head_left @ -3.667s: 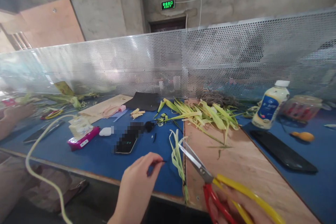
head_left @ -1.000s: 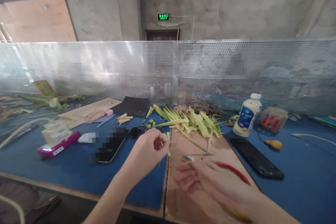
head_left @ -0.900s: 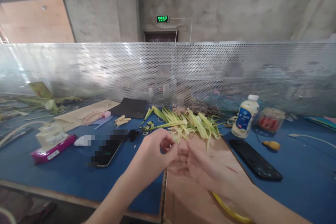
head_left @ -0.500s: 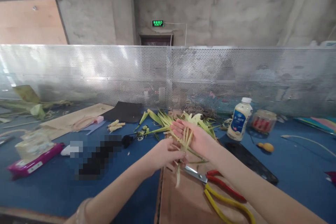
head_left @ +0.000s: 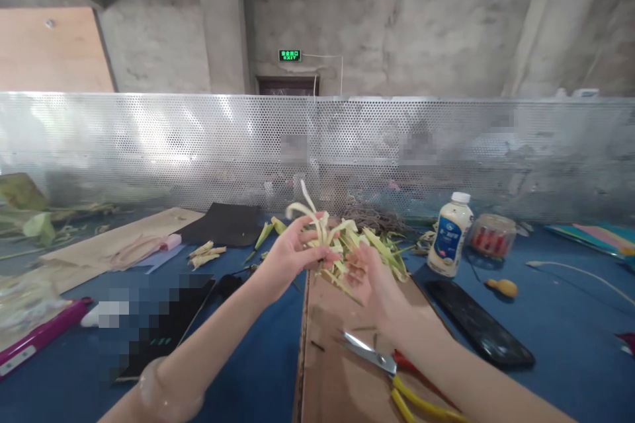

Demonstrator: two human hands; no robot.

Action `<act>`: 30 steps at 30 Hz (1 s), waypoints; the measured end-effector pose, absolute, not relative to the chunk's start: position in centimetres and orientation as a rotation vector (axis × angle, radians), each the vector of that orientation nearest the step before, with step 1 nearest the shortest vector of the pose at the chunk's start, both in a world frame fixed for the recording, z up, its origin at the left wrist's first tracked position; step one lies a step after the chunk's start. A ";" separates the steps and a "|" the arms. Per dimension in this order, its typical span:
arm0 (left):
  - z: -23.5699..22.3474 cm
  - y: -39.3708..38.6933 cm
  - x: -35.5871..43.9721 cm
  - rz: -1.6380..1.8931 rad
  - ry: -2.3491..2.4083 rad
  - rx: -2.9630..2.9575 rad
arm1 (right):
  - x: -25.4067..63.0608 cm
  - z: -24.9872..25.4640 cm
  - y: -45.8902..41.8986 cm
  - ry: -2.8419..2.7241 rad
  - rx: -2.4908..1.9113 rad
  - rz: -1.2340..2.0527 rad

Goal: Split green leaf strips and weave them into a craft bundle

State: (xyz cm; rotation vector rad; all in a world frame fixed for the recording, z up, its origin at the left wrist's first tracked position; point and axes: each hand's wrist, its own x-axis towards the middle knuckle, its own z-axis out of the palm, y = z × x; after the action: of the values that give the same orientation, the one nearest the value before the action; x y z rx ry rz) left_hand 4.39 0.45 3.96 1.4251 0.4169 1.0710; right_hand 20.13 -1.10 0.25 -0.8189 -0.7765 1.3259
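Observation:
My left hand (head_left: 285,258) is closed in a pinch on a bunch of pale leaf strips (head_left: 322,231), whose curled ends stick up past the fingers. Close by on the right is my right hand (head_left: 380,291), its fingers loosely apart, slightly blurred and next to the strips. Green and yellowish leaf pieces (head_left: 384,248) lie just beyond both hands. Scissors with red and yellow handles (head_left: 372,351) rest on a brown board (head_left: 332,383) below my hands, partly covered by my right forearm.
To the right stand a white-capped bottle (head_left: 450,234) and a clear jar (head_left: 492,236), with a black phone (head_left: 479,324) in front. Dark sheet (head_left: 218,225), brown paper (head_left: 124,238) and a purple packet (head_left: 47,337) lie left on the blue table. A perforated metal screen (head_left: 223,145) rises behind.
My left hand has risen with the strips, which now stand upward. The right hand has come off them and drawn back slightly, lower. The view has shifted a little.

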 end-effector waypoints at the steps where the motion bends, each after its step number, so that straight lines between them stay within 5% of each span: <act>1: 3.4 0.5 4.4 1.046 0.425 1.436 | 19.8 -0.4 -1.5 -0.730 -0.851 1.357; 7: -0.9 1.0 4.0 0.829 0.424 1.459 | 18.1 -2.4 -2.5 -0.809 -0.654 1.774; 16: -0.7 0.5 4.0 0.969 0.460 1.542 | 19.4 -0.5 -2.0 -1.249 -0.898 1.121; 26: -2.5 1.0 4.7 0.991 0.639 1.437 | 20.2 -1.3 -1.6 -1.262 -1.095 1.039; 30: -3.2 1.5 4.8 1.041 0.729 1.345 | 20.1 -1.6 -2.1 -1.400 -1.229 0.683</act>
State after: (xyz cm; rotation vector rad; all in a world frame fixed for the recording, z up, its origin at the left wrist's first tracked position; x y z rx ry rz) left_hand 4.80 1.50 -3.23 1.3446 0.7285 1.0415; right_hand 20.10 -2.06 -1.60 -1.2287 -1.4005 0.6828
